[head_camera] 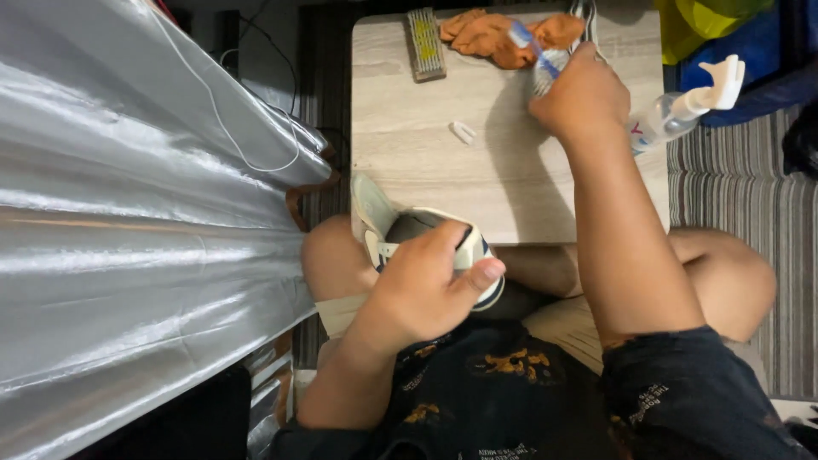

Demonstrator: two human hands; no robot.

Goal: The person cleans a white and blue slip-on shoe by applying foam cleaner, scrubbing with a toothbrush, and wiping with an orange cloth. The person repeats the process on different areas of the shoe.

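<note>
1. The person sits on the floor with knees apart, a low wooden table (443,183) just in front of them.
2. The left hand (426,285) is wrapped around a pale sneaker (383,226) with a dark trim, fingers over the heel end and thumb pressed along its right side. The shoe sits at the near edge of the table, above the person's left thigh, its tongue pointing up and to the far left.
3. The right hand (581,94) is stretched out over the far right part of the table, closed on a toothbrush (537,58) with a blue and white handle. The brush head points down toward the tabletop; the handle sticks up to the far left of the fist.
4. Just beyond that hand lies an orange cloth (494,34), crumpled at the far edge of the table.
5. To the left of the cloth lies a rectangular scrubbing brush (425,44) with yellowish bristles.
6. A small white clip-like piece (463,132) lies alone near the middle of the table.
7. A clear spray bottle (686,106) with a white trigger lies at the table's right edge, just beside the right wrist.
8. A shiny silver sheet (128,230) fills the left side of the room, a thin white cable (230,128) trailing across it.
9. A striped rug (750,204) covers the floor on the right.
</note>
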